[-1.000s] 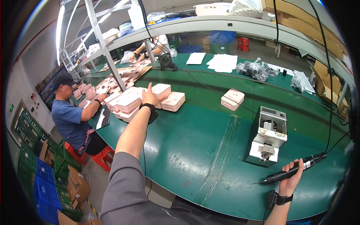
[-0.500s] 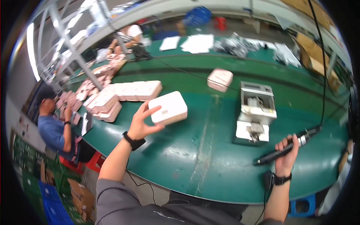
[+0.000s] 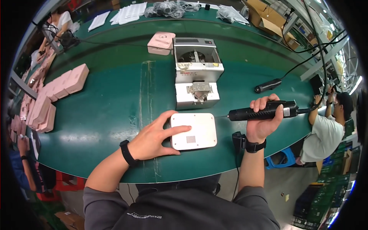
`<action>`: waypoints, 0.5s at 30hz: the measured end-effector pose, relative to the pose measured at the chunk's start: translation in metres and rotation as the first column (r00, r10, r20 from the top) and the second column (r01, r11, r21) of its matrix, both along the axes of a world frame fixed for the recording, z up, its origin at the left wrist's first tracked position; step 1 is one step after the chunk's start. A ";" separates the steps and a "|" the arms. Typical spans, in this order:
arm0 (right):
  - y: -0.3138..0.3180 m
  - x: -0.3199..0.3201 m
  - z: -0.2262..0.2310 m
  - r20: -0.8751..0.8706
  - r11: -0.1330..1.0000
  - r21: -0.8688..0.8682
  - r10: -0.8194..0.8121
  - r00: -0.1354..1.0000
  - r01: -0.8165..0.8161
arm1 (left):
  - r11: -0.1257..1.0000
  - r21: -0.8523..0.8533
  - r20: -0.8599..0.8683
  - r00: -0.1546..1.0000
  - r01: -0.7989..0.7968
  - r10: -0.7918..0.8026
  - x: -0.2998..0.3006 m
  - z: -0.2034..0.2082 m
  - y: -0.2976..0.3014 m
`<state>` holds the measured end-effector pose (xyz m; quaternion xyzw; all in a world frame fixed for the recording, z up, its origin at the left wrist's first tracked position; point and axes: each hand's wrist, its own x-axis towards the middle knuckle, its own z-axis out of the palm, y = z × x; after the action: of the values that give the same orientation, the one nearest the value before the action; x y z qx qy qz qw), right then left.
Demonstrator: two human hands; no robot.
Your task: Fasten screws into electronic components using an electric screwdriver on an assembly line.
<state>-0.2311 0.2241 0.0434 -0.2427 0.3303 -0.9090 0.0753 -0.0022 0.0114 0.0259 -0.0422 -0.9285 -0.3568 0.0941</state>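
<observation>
My left hand [image 3: 155, 136] grips a white plastic box [image 3: 201, 130] by its left side, thumb and fingers spread around the edge. Small screw holes line the box's rim, and a slotted vent faces up. In my right hand [image 3: 264, 119] is a black electric screwdriver [image 3: 251, 113], held sideways with its thin bit pointing left, close to the box's upper right edge. Just beyond the box stands a metal screw feeder [image 3: 197, 73] with an open top bay.
Stacked pink boxes [image 3: 61, 86] sit at the left, and one pink box [image 3: 161, 43] beside the feeder. A second black screwdriver [image 3: 267, 86] lies at the right on its cable. Co-workers sit at both ends. Bags and white sheets [image 3: 128, 13] lie along the far edge.
The view has turned right. My left hand has brought the white box to in front of the screw feeder, and the screwdriver in my right hand now points at it.
</observation>
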 end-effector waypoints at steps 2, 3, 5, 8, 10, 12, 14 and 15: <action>0.002 -0.002 0.008 -0.073 0.991 0.047 -0.118 0.990 0.122 | 1.000 0.019 0.030 0.999 -0.012 0.011 0.003 0.000 -0.001; 0.000 -0.002 0.011 -0.110 0.982 0.059 -0.175 0.978 0.182 | 1.000 0.029 0.031 0.999 -0.009 0.008 0.002 -0.001 -0.001; -0.008 0.006 0.013 -0.212 0.964 0.129 -0.203 0.956 0.233 | 0.999 0.030 0.018 1.000 -0.016 0.015 0.001 -0.001 -0.001; -0.018 0.013 0.022 -0.414 0.909 0.234 -0.228 0.881 0.344 | 0.999 0.040 0.008 1.000 -0.027 0.027 0.002 -0.003 0.001; -0.020 0.009 0.036 -0.383 0.878 0.426 -0.045 0.923 0.219 | 0.997 0.058 0.004 0.999 -0.046 0.046 0.002 -0.005 0.001; -0.026 0.011 0.057 -0.356 0.841 0.517 0.040 0.934 0.161 | 0.998 0.059 -0.012 0.999 -0.033 0.034 0.002 -0.004 0.000; -0.040 0.017 0.083 -0.287 0.939 0.333 0.187 0.940 -0.085 | 0.998 0.056 -0.031 0.999 -0.036 0.038 0.004 -0.006 -0.001; -0.048 0.021 0.092 -0.289 0.938 0.338 0.186 0.939 -0.082 | 0.998 0.061 -0.034 0.999 -0.033 0.035 0.004 -0.007 -0.002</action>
<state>-0.2106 0.1757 0.1356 -0.3918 0.4640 -0.7850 0.1224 0.0019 0.0089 0.0186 -0.0296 -0.9160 -0.3823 0.1176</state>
